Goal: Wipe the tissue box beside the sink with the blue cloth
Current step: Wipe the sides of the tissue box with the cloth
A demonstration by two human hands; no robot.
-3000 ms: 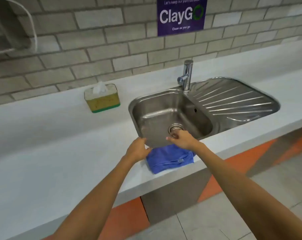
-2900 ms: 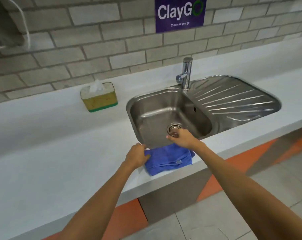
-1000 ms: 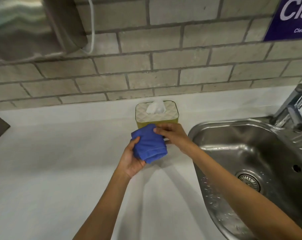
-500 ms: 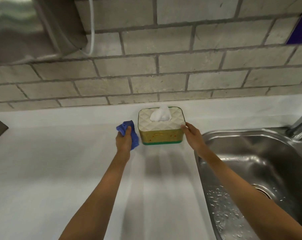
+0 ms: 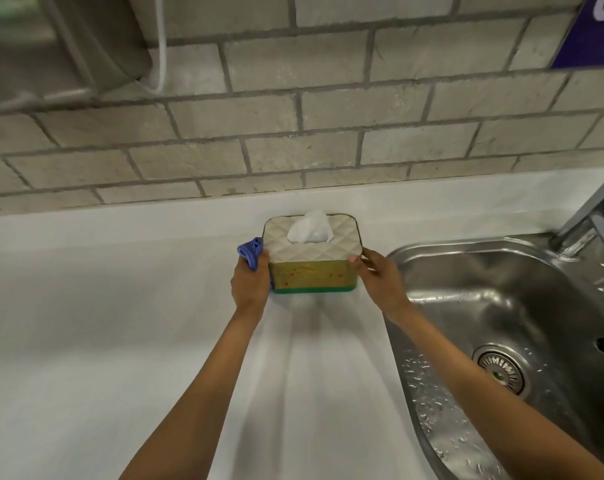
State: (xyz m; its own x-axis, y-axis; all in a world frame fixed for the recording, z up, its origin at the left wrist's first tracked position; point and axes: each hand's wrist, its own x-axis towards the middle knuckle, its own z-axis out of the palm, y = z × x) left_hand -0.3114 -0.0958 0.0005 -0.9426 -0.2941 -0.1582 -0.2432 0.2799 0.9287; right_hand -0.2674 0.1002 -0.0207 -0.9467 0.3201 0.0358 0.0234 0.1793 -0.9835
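Sink just right of our tissue box worries us: left hand clenches the cloth against its left end, right hand's loose fingers merely brace, so hard rubbing could shove it in.

Grey brick wall, purple sign — white cable, tap

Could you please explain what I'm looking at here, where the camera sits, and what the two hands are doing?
There is no machine: the camera is worn on a person's head, looking down at their own bare arms. On the white counter stands a tissue box, beside a steel sink with a tap. The left hand presses a bunched blue cloth against the box's left side. The right hand steadies the right side. A brick wall rises behind.
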